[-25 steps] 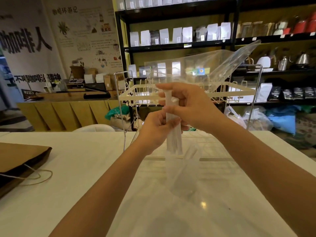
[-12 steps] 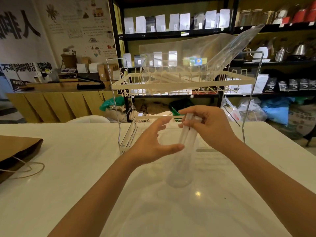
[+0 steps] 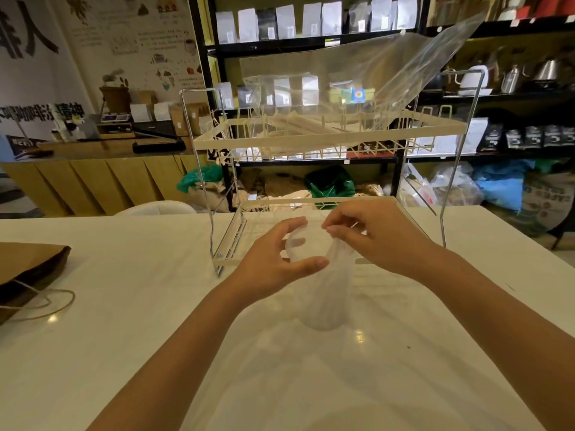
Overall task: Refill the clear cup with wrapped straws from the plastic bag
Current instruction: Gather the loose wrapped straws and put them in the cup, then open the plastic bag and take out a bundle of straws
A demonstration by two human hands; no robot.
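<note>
Cup [image 3: 320,293]: clear, upright on the white surface [image 3: 130,321], just in front of the rack's lower tier. Its outline was faint and blurred; wrapped straws [image 3: 337,265] stood in it, leaning toward the right, their count not readable.

Right hand [image 3: 373,241]: over the cup's far rim, fingertips [image 3: 329,228] pinched together at the tops of the straws, touching them.

Left hand [image 3: 280,262]: beside the cup on its left, fingers spread and curved in a loose half-open cradle near the rim; the thumb [image 3: 311,263] pointed across the cup's front. Whether it touched the cup could not be told.

Bag [image 3: 357,76]: clear plastic, lying in the top tier of the rack, its loose end standing up and back toward the right. Further straws [image 3: 298,122] lay flat inside it.

Rack [image 3: 329,141]: two-tier, cream wire trays on metal posts, standing on the surface beyond the hands.

Paper bag [image 3: 28,265]: brown, with cord handle, flat at the surface's left edge, well apart from the cup.

Shelves [image 3: 311,42]: dark, behind the surface, holding pouches and kettles.
</note>
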